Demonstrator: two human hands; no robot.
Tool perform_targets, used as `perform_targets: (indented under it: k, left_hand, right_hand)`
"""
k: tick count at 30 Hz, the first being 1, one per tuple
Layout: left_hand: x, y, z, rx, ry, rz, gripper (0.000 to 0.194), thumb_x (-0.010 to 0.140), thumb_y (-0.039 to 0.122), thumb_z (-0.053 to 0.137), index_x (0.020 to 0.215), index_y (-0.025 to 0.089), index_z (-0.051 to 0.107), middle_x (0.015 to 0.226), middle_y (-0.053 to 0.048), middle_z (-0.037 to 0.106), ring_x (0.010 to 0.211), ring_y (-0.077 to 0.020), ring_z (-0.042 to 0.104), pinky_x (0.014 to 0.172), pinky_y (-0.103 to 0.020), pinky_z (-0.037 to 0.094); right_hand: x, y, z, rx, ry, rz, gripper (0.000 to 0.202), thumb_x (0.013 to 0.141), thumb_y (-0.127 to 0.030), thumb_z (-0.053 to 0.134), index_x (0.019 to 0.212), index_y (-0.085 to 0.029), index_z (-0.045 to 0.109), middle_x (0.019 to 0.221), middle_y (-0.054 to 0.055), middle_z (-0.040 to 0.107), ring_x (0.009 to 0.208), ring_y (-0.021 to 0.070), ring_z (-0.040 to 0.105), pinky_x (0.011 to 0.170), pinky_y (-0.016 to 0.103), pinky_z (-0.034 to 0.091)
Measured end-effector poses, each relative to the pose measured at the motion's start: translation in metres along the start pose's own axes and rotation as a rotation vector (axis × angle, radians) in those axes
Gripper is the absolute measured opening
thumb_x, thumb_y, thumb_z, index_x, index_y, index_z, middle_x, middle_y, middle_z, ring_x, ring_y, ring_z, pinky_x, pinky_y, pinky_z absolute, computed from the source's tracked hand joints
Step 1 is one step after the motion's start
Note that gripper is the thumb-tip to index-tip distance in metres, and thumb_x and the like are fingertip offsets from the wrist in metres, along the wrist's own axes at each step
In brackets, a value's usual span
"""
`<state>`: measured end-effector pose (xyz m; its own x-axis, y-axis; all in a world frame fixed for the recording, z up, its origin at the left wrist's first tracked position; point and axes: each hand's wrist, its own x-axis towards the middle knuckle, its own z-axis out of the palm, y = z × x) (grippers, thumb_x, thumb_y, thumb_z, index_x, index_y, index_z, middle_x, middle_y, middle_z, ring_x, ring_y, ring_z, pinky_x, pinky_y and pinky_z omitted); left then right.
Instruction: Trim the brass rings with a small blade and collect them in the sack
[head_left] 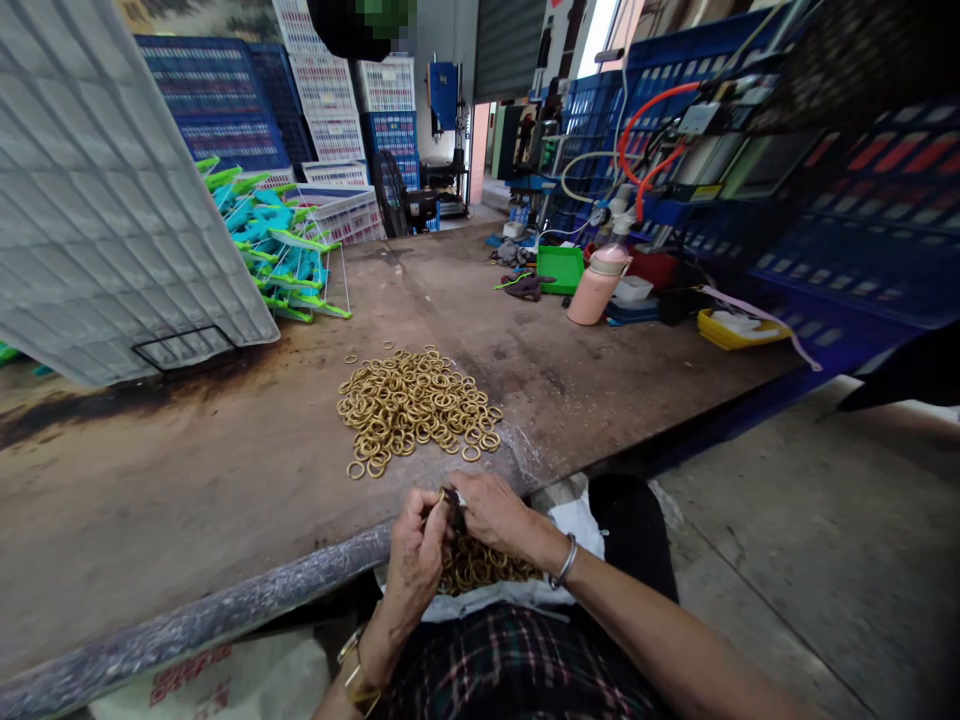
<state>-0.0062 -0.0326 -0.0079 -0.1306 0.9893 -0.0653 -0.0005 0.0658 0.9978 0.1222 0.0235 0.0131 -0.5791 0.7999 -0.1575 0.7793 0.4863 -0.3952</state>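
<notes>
My left hand (pixel 417 548) is closed, its thumb and fingers pinching a brass ring (pixel 445 496) near the table's front edge. Close beside it, my right hand (pixel 491 512) is closed around something small that I cannot make out; its fingertips meet the left ones. Below both hands, a white bag (pixel 487 602) full of brass rings (pixel 484 568) rests on the lap. A loose pile of brass rings (pixel 412 405) lies on the brown table (pixel 300 480) just beyond the hands.
A grey ribbed panel (pixel 112 190) leans at the left, beside green and blue plastic pieces (pixel 281 250). Farther back stand a pink bottle (pixel 598 287), a green tray (pixel 560 270) and a yellow tray (pixel 739 329). Blue crates (pixel 862 230) line the right side.
</notes>
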Motion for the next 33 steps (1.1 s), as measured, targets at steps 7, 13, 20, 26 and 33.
perform_targets:
  k: [7,13,20,26,33]
  left_hand:
    - [-0.004,0.023,0.003,-0.186,-0.053,-0.087,0.032,0.075,0.048,0.057,0.072,0.017,0.050,0.053,0.004,0.053,0.042,-0.0075,0.045,0.042,-0.019,0.039]
    - [0.002,0.018,0.001,-0.331,-0.073,-0.143,0.029,0.076,0.045,0.058,0.073,0.017,0.051,0.058,0.002,0.057,0.044,-0.0080,0.049,0.045,-0.021,0.040]
    - [0.006,0.023,0.000,-0.566,-0.104,-0.258,0.028,0.071,0.040,0.065,0.070,0.015,0.052,0.068,-0.002,0.063,0.050,-0.0091,0.053,0.048,-0.022,0.040]
    - [0.013,0.019,-0.002,-0.753,0.051,-0.454,0.029,0.065,0.035,0.070,0.063,0.014,0.049,0.069,-0.006,0.065,0.055,-0.0122,0.058,0.036,-0.016,0.029]
    - [0.024,0.021,-0.007,-0.951,-0.034,-0.582,0.013,0.068,0.025,0.064,0.070,0.015,0.055,0.061,-0.001,0.058,0.050,-0.0087,0.053,0.037,-0.015,0.034]
  right_hand:
    - [0.005,0.010,-0.003,-0.087,0.097,0.200,0.028,0.077,-0.008,0.038,0.102,-0.012,0.050,0.083,0.010,0.066,0.074,0.0183,0.060,0.060,0.026,0.032]
    - [0.008,0.014,-0.006,-0.090,0.219,0.282,0.025,0.084,-0.019,0.042,0.108,-0.018,0.047,0.100,0.008,0.063,0.087,0.0180,0.059,0.067,0.025,0.036]
    - [0.014,0.016,-0.004,-0.197,0.130,0.361,0.027,0.087,-0.019,0.038,0.113,-0.019,0.045,0.105,0.012,0.059,0.084,0.0205,0.060,0.066,0.029,0.040]
    - [0.012,0.016,-0.003,-0.214,0.122,0.344,0.026,0.085,-0.012,0.033,0.106,-0.017,0.048,0.100,0.012,0.060,0.079,0.0205,0.060,0.064,0.029,0.038]
    - [0.013,0.022,0.000,0.121,0.244,0.199,0.017,0.082,-0.013,0.039,0.092,-0.017,0.052,0.086,0.005,0.061,0.077,0.0157,0.055,0.067,0.025,0.036]
